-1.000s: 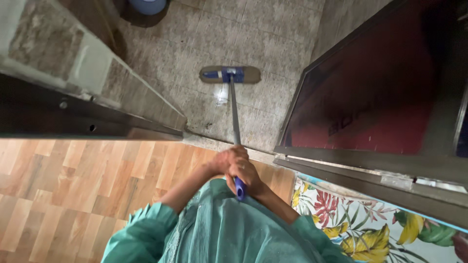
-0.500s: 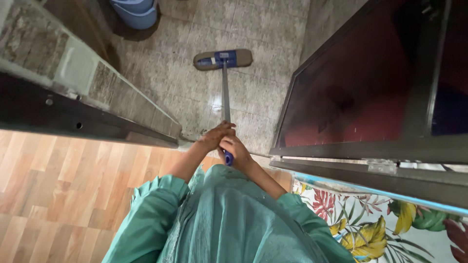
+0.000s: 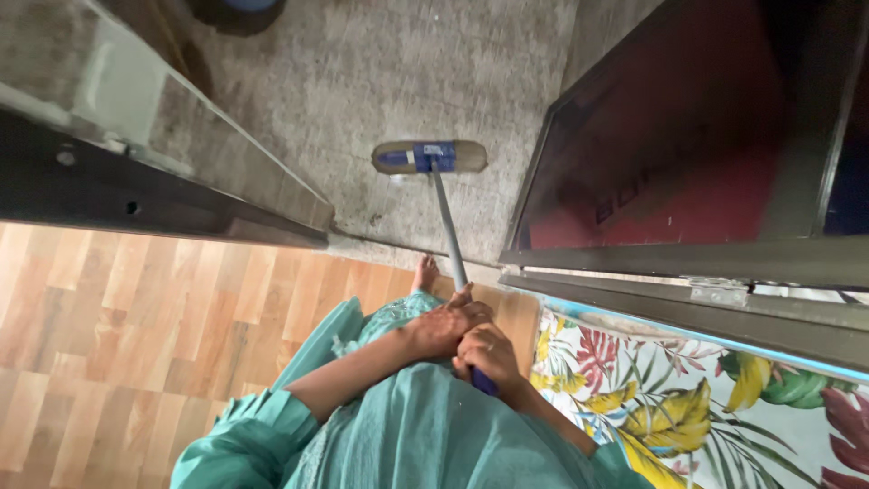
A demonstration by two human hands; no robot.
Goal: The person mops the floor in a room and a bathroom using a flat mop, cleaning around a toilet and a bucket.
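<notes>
A flat mop with a tan pad and blue head rests on the grey speckled tile floor just past the doorway. Its grey pole slants back toward me. My left hand grips the pole higher up, and my right hand is closed around the blue grip at the pole's end. Both hands sit close together over my teal garment. One bare foot shows at the threshold.
A dark metal door frame runs along the left, and an open dark door with a red panel stands at the right. Wood-pattern flooring lies on the left. A floral sheet is at the lower right.
The mop head has been pulled back toward the threshold and slightly right. My hands have dropped lower toward my body, and the view has shifted so the blue bucket is almost out of frame.
</notes>
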